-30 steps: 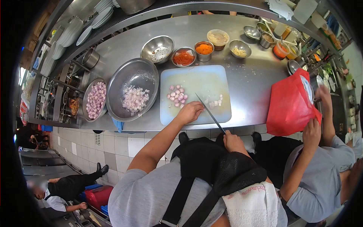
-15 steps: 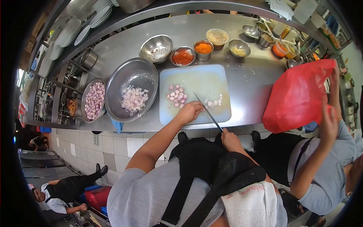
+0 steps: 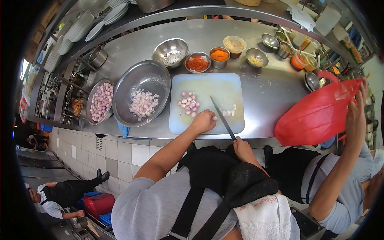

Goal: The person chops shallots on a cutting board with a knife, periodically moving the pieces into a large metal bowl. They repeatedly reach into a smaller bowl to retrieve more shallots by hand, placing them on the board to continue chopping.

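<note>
My left hand (image 3: 204,121) is closed on a small peeled shallot (image 3: 215,118) over the lower part of the white cutting board (image 3: 183,127). My right hand (image 3: 242,148) grips the handle of a long knife (image 3: 223,117) at the board's front edge. The blade slants up and left across the board, just right of the shallot. Whole peeled shallots (image 3: 188,103) sit in a cluster left of the blade. Cut pale pieces (image 3: 229,111) lie to its right.
Left of the board are a large steel bowl (image 3: 120,114) of cut shallots and a bowl (image 3: 91,117) of whole ones. Small bowls, one of red shreds (image 3: 197,63), line the back. At right, a co-worker's hands (image 3: 355,116) hold a red plastic bag (image 3: 318,114).
The view has shifted slightly. My left hand now shows the shallot close to the blade. The co-worker's hands have moved on the red bag, and its top has dropped and tilted right.
</note>
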`<action>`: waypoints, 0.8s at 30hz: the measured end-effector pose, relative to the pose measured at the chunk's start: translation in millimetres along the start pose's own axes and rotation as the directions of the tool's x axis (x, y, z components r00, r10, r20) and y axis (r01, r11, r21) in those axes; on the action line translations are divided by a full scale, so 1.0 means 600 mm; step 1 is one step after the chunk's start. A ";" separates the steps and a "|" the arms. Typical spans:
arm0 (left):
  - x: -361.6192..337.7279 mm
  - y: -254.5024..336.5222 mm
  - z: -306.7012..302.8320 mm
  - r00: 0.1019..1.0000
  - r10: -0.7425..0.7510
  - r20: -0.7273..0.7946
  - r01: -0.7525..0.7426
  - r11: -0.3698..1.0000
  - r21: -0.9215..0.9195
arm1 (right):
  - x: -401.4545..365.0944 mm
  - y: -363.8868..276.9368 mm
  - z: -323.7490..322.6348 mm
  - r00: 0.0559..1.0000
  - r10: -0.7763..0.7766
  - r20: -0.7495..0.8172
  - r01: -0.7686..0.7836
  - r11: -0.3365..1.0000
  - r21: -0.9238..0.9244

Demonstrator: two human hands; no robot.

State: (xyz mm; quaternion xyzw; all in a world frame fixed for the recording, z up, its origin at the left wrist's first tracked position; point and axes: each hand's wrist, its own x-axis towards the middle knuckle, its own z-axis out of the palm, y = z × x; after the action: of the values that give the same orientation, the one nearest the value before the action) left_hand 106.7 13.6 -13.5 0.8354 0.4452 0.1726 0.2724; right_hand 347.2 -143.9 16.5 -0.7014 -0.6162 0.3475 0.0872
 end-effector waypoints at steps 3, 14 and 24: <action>0.000 0.005 0.001 0.999 -0.036 -0.022 0.036 0.999 0.018 | -0.005 -0.004 -0.009 1.000 0.021 0.009 -0.021 0.999 -0.040; 0.006 -0.012 -0.019 0.938 0.343 -0.057 -0.346 0.937 -0.050 | -0.029 -0.039 -0.026 0.998 0.059 0.005 -0.058 0.992 -0.109; 0.001 -0.024 -0.006 0.927 0.353 -0.122 -0.364 0.928 -0.078 | -0.012 -0.035 0.000 1.000 -0.008 -0.010 0.007 0.989 -0.146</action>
State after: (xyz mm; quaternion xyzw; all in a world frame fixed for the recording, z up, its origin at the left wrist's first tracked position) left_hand 95.8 21.9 -19.7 0.8778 0.2896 0.2854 0.2532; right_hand 330.6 -145.9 30.6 -0.7054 -0.6421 0.2976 0.0402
